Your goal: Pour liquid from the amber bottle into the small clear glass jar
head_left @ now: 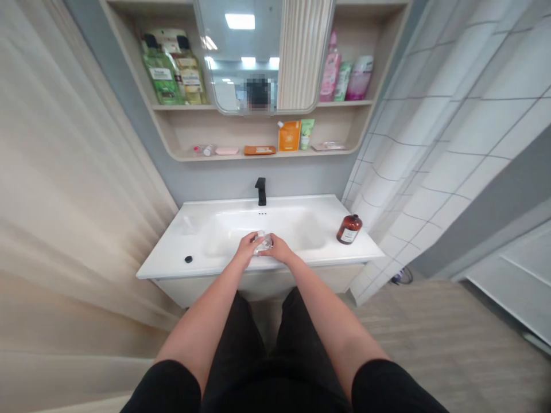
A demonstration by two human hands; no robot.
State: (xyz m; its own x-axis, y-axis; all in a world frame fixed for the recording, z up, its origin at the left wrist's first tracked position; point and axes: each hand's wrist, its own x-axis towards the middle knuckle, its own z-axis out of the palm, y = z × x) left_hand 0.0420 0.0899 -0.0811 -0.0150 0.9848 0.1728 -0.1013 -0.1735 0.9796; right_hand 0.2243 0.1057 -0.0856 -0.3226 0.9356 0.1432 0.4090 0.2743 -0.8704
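Observation:
Above the front edge of the white sink basin (301,226), a small clear container (262,244) is held between both hands. My left hand (247,250) grips its left side, fingers wrapped round it. My right hand (279,248) is closed on the right side of the same container. The container looks transparent with a whitish top; its details are too small to tell. Behind the hands stands a black faucet (261,192). A brown bottle (349,229) with a white label stands on the counter to the right. A small black cap (188,259) lies on the counter at the left.
A faint clear object (188,225) stands on the counter's left side. Above is a shelf cabinet (181,129) with a mirror (241,57), green and yellow bottles, pink bottles and an orange pouch (288,136). Curtains hang at the left (77,189) and right (413,155).

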